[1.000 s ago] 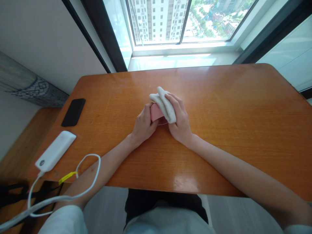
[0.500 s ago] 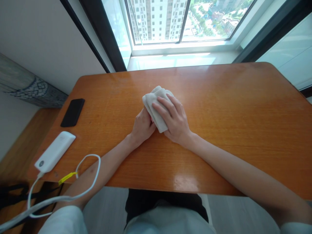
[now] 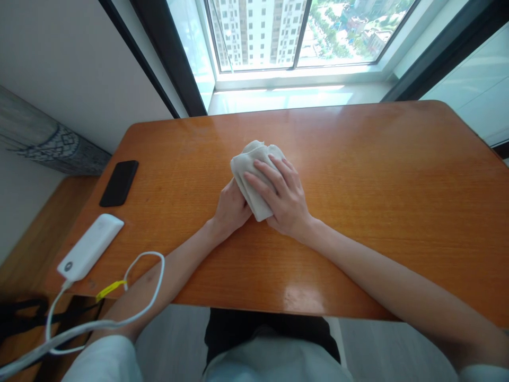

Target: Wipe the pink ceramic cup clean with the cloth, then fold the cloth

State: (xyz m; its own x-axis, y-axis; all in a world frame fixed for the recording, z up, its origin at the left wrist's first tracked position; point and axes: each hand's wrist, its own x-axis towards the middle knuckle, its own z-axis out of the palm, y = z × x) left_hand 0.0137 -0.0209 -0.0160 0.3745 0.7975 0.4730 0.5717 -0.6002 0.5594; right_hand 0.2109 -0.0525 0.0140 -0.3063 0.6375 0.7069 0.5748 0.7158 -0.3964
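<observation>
A folded white cloth [image 3: 256, 183] is between my hands above the middle of the table. My right hand [image 3: 284, 199] lies over the cloth, its fingers bent across the top and pressing it. My left hand [image 3: 234, 206] is curled at the cloth's left underside. Its fingers are mostly covered, and whatever they close around is hidden beneath the cloth.
On the left of the brown wooden table [image 3: 377, 212] lie a black phone [image 3: 119, 183] and a white power bank [image 3: 90, 247]. A white cable [image 3: 162, 276] with a yellow tag [image 3: 110, 289] loops over my left forearm. A window [image 3: 294, 37] stands behind the table.
The cloth and my right fingers have shifted slightly left and toward me. A small reddish patch beside my left thumb is now covered.
</observation>
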